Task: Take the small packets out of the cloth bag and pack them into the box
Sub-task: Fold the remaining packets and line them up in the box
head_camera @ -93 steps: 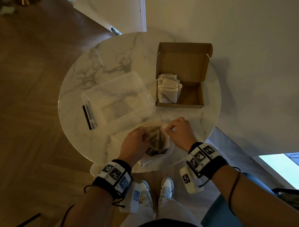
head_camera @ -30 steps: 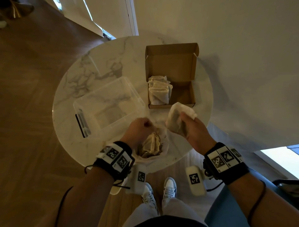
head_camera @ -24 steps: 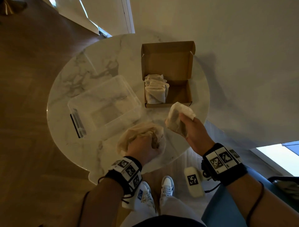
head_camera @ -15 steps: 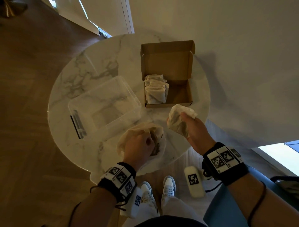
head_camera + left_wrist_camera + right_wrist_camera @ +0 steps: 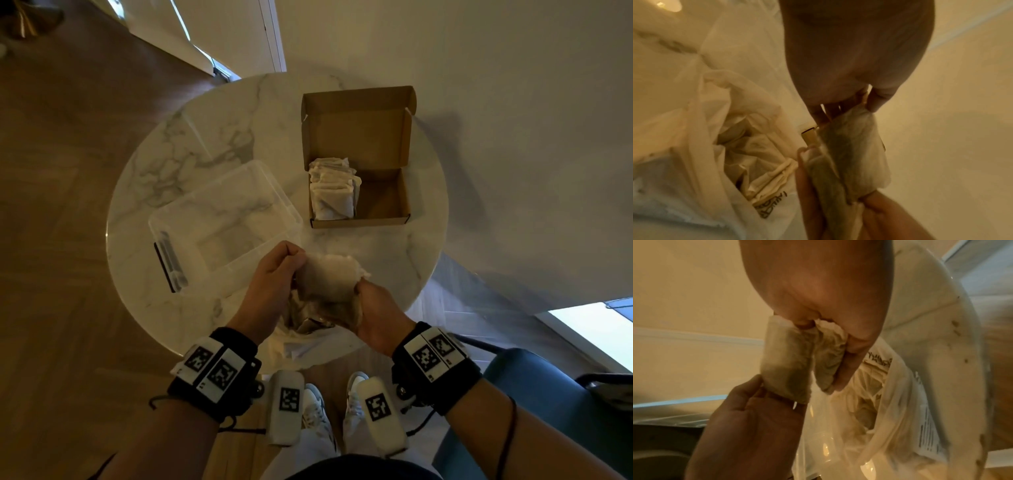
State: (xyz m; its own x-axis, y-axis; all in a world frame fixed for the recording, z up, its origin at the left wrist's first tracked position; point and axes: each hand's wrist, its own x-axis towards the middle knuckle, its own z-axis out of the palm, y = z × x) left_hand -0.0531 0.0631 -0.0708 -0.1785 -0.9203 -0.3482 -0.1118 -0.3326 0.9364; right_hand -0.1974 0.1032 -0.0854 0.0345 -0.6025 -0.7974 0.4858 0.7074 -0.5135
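Both hands meet above the near edge of the round marble worktop (image 5: 394, 260), sharing a small bunch of packets (image 5: 329, 277). The left hand (image 5: 274, 277) pinches the bunch's upper end between thumb and fingertips; the right hand (image 5: 376, 315) grips its lower end with curled fingers. The head view shows the bunch only as one pale lump, while the left wrist view separates it into at least two thin translucent packets with dark filling. Just below, the cloth bag (image 5: 308, 318) sits open at the near edge; both wrist views look into its mouth at more crumpled packets. Only the head view shows the open cardboard box (image 5: 383, 209) toward the far edge, a stack of packets (image 5: 330, 192) filling its left side, and a clear plastic bin (image 5: 219, 222) at the left.
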